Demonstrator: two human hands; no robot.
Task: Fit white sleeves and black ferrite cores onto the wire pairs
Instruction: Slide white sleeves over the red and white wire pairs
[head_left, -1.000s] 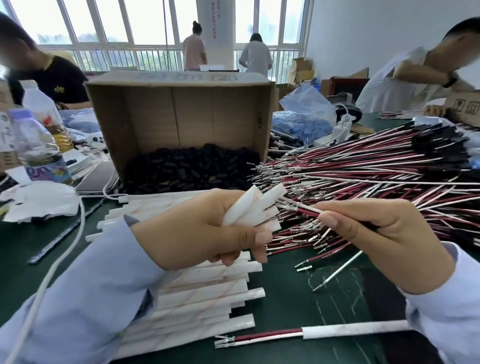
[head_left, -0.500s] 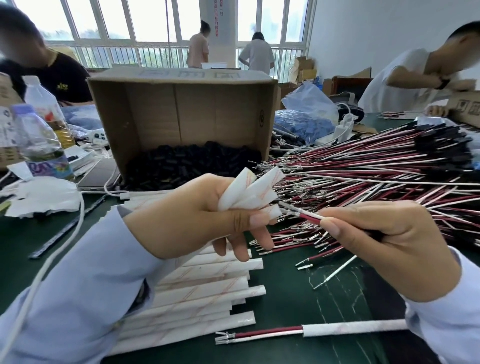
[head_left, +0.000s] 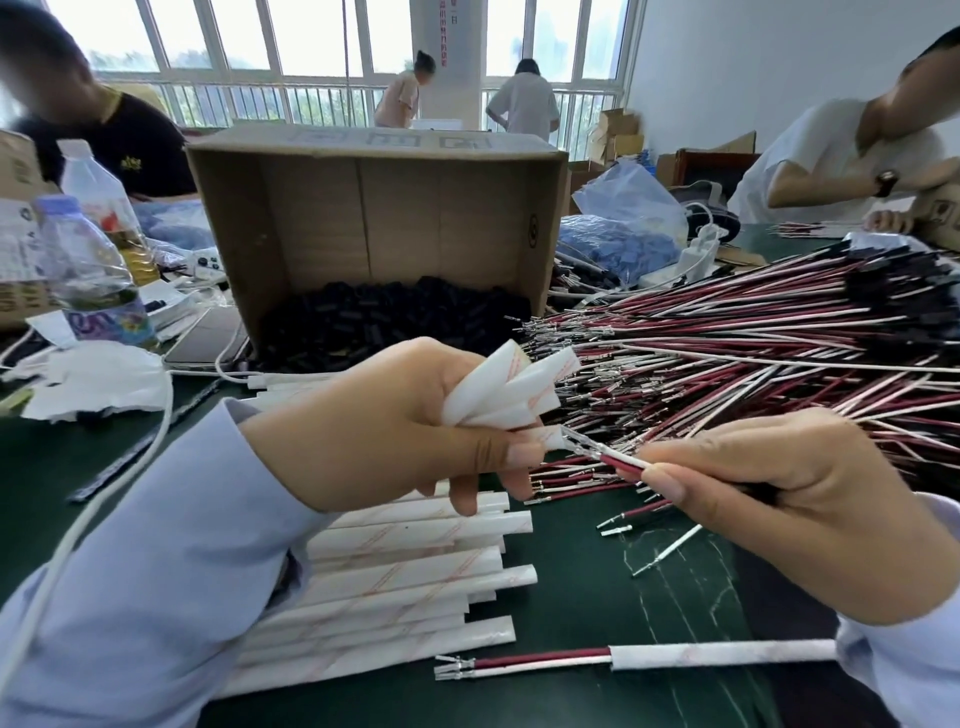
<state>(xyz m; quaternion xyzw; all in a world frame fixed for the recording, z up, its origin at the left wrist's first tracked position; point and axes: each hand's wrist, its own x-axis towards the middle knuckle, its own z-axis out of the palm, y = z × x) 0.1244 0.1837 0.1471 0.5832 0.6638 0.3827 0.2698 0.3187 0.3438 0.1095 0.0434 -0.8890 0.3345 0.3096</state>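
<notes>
left hand (head_left: 395, 421): up over the middle of the desk (head_left: 571, 603), fingers curled tight round a small fan of white sleeves (head_left: 511, 389), thumb laid along the lowest sleeve (head_left: 548, 436), whose open end faces right

right hand (head_left: 789, 499): just right of the left one, thumb and forefinger pinching one red-and-white wire pair (head_left: 618, 460), the other fingers curled in towards the palm

wire pair: slants up and left out of the pinch, metal terminals right at the mouth of the lowest sleeve. Honestly can't tell if they're inside or only touching the rim

spare stack (head_left: 415, 571): more white sleeves lying flat on the desk under the left wrist, towards the near-left corner, ends pointing right

finished pair (head_left: 649, 659): a red-and-white pair already wearing a white sleeve, lying along the near edge, terminals poking out to the left

wire pile (head_left: 727, 353): big heap of red-and-white pairs spread over the right side of the desk, terminals towards the middle, black ends out at the far right

ferrite cores (head_left: 384, 317): black heap inside a cardboard box (head_left: 363, 218) tipped on its side at the far middle of the desk, open face towards the camera

other stuff: couple of plastic bottles (head_left: 96, 275) at the left edge, a white cable (head_left: 78, 530) trailing down the left side, a plastic bag (head_left: 618, 244) of blue bits behind the wire pile, and a person in white (head_left: 831, 156) at the far-right corner
</notes>
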